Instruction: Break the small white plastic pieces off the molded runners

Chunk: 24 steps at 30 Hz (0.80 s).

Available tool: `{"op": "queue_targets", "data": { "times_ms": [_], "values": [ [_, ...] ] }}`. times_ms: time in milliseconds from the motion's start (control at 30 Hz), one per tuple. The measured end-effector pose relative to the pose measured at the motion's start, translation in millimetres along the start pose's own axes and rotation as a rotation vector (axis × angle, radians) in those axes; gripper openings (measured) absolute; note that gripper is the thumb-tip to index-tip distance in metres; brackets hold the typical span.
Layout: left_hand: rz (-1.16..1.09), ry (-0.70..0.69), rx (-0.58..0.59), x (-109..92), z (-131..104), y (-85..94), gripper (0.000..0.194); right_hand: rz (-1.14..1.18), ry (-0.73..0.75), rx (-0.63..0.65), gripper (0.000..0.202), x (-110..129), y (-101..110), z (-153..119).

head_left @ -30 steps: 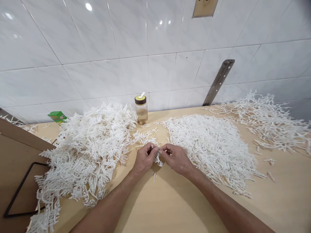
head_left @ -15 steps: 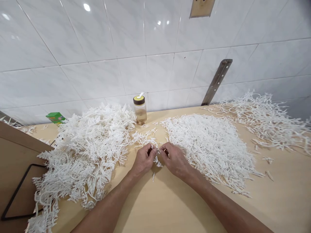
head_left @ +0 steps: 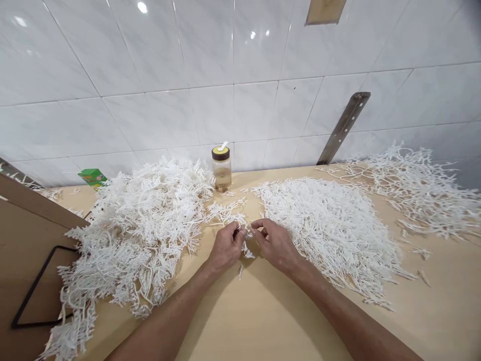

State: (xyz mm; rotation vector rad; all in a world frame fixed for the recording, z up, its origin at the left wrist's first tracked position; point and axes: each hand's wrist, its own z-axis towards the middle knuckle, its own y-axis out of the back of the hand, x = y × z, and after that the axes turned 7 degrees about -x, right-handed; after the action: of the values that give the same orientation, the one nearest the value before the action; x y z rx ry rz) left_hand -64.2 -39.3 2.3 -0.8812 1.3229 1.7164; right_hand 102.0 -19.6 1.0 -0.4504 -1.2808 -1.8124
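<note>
My left hand (head_left: 226,245) is closed in a pinch around a small white branched piece (head_left: 247,249), part of which hangs below the fingertips. Just to its right, my right hand (head_left: 275,243) has its thumb and forefinger curled near the piece; whether anything is between them is too small to tell. A tall tangled heap of white branched strands (head_left: 139,230) lies to the left. On the right is a flatter, denser pile of white pieces (head_left: 326,225). A few loose white strands (head_left: 225,211) lie just beyond my hands.
A jar with a yellow and black lid (head_left: 221,169) stands by the tiled wall. Farther right spreads a looser white tangle (head_left: 421,185). A cardboard box (head_left: 33,250) is at the left edge, a green box (head_left: 92,177) behind the left heap. A metal bracket (head_left: 343,128) leans at the wall.
The view has shifted slightly, so most things appear farther right. My right hand's fingertips have moved a little away from my left hand's; the gap between them is wider.
</note>
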Motion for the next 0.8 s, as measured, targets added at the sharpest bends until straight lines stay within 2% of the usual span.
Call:
{"op": "queue_targets", "data": {
  "times_ms": [167, 267, 467, 667, 800],
  "values": [
    [0.011, -0.018, 0.011, 0.6, -0.4, 1.1, 0.026, 0.046, -0.033, 0.066, 0.019, 4.7, 2.6, 1.5],
    [0.045, -0.03, 0.012, 1.6, 0.4, 0.5, 0.026, 0.037, -0.037, 0.061, 0.017, 6.6, 2.7, 1.2],
    [0.086, -0.046, 0.002, 1.0, 0.9, -0.7, 0.027, 0.034, 0.009, 0.037, 0.014, 3.8, 1.5, -0.1],
    [0.042, -0.04, -0.001, 0.3, -0.8, -1.0, 0.03, 0.018, 0.122, 0.041, 0.015, 1.3, 3.4, -0.1],
    [0.064, -0.063, -0.042, 1.2, -1.4, -2.5, 0.031, -0.058, 0.117, 0.054, 0.014, 5.7, 3.9, -2.2]
  ]
}}
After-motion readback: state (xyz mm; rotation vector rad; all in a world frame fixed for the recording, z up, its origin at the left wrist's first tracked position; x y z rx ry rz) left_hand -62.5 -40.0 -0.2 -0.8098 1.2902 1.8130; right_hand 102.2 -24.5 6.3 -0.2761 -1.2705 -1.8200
